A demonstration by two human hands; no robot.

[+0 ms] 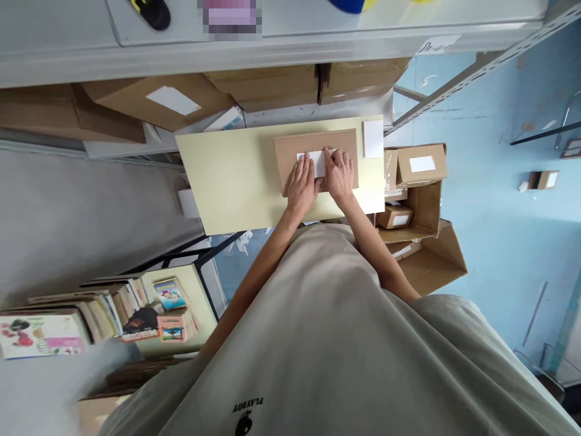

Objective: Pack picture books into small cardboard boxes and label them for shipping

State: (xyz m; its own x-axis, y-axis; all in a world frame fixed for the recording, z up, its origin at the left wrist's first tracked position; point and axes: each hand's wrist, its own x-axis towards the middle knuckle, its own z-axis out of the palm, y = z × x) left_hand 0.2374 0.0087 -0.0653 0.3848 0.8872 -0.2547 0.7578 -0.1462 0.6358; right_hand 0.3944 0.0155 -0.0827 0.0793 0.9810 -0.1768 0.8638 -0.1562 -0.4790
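A brown cardboard box lies flat on the pale yellow tabletop in front of me. On its upper face is a white label, partly covered by my fingers. My left hand lies on the label's left part with its fingers stretched out. Toward the label's right part, my right hand presses down, index finger extended and the other fingers somewhat bent. Neither hand is wrapped round anything. A stack of white labels or paper sits at the table's right end.
Cardboard boxes fill the shelf behind the table, under a grey metal shelf edge. Open cartons holding small labelled boxes stand to the right. Books are lined up at lower left. A small box lies on the blue floor.
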